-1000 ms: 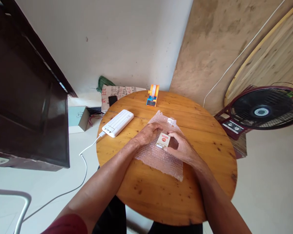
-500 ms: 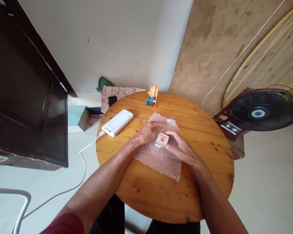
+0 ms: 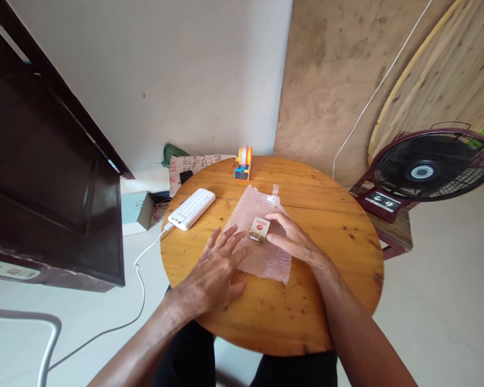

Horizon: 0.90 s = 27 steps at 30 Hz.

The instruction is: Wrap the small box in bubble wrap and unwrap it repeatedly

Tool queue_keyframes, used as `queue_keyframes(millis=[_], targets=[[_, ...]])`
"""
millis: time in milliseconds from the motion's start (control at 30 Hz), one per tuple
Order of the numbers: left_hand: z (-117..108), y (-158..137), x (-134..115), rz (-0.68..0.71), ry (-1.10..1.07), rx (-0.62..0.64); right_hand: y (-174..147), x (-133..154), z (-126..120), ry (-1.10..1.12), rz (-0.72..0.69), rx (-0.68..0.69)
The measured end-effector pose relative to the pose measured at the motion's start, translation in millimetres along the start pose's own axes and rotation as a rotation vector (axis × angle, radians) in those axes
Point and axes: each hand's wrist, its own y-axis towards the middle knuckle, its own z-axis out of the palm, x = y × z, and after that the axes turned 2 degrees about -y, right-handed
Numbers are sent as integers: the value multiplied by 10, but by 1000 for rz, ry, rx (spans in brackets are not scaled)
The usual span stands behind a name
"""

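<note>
A small cream-and-gold box (image 3: 260,228) with a red label stands on a sheet of clear bubble wrap (image 3: 268,264). My right hand (image 3: 296,241) is at the box's right side, index finger at its far corner and thumb at its near corner, gripping that end. My left hand (image 3: 218,267) holds nothing; its fingers are spread, palm down, over the wrap's left edge and the table. A short strip of clear tape (image 3: 275,190) sticks out from the far edge of the wrap.
On the round wooden table (image 3: 326,301) are an orange and blue tape dispenser (image 3: 244,163) at the back and a white power bank (image 3: 192,209) with a cable at the left. A dark fan (image 3: 423,172) stands to the right, a dark cabinet (image 3: 52,161) to the left.
My left hand has drawn back from the box's far left side toward the near left, its fingers now spread. My right hand stays at the box. The view has shifted slightly.
</note>
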Motion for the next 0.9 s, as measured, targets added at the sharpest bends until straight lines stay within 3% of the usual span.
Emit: queue_keyframes(millis=[100, 233, 400, 700, 900], targets=[[250, -121, 33, -67, 33, -56, -7, -40, -12, 29, 9, -25], [406, -26, 65, -76, 44, -184, -12, -41, -3, 10, 7, -33], [392, 113, 60, -16, 17, -256, 3, -25, 101, -83, -44, -85], [351, 126, 35, -28, -61, -210, 38, -82, 79, -103, -117, -33], [283, 223, 19, -7, -87, -201, 39, -52, 65, -146, -69, -3]])
